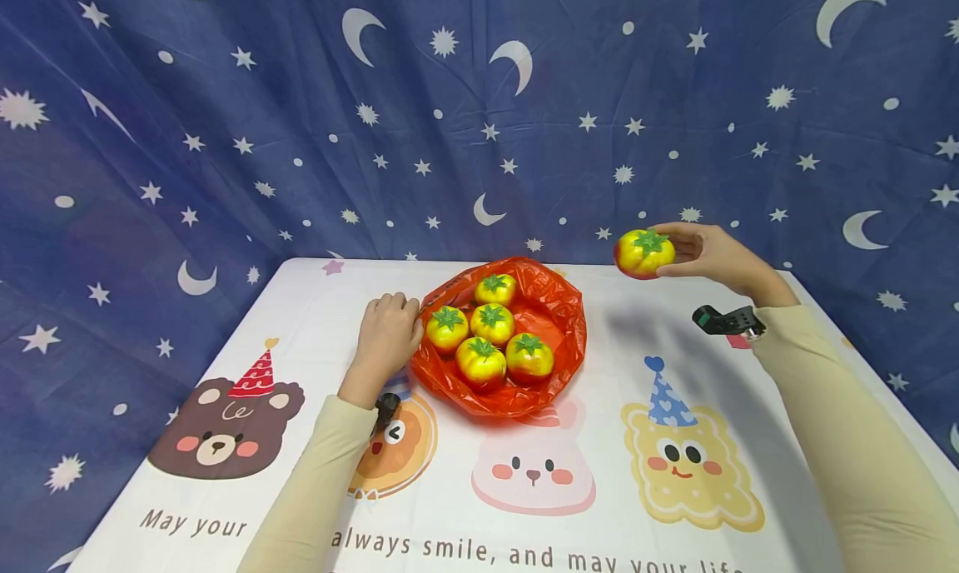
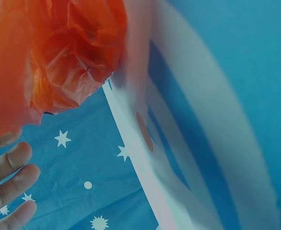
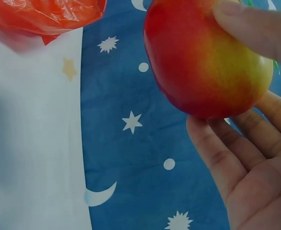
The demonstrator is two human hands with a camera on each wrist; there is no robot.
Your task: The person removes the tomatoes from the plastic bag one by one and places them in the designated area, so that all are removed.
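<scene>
My right hand (image 1: 712, 256) holds a yellow and red toy tomato (image 1: 646, 254) with green leaves above the table's right back part. In the right wrist view the thumb lies on one side of this tomato (image 3: 203, 57) and the fingers on the other. Left of it, an open red plastic bag (image 1: 565, 340) stands on the table with several like tomatoes (image 1: 492, 324) in it. My left hand (image 1: 385, 331) grips the bag's left rim with curled fingers. Up close, the bag (image 2: 78, 52) hides the thumb and part of the upper fingers (image 2: 16, 155).
A white tablecloth (image 1: 539, 548) with printed cartoon faces and lettering covers the table. Behind it hangs a dark blue curtain (image 1: 419, 123) with moons and stars. Black wrist cameras (image 1: 727, 321) sit at both sleeves.
</scene>
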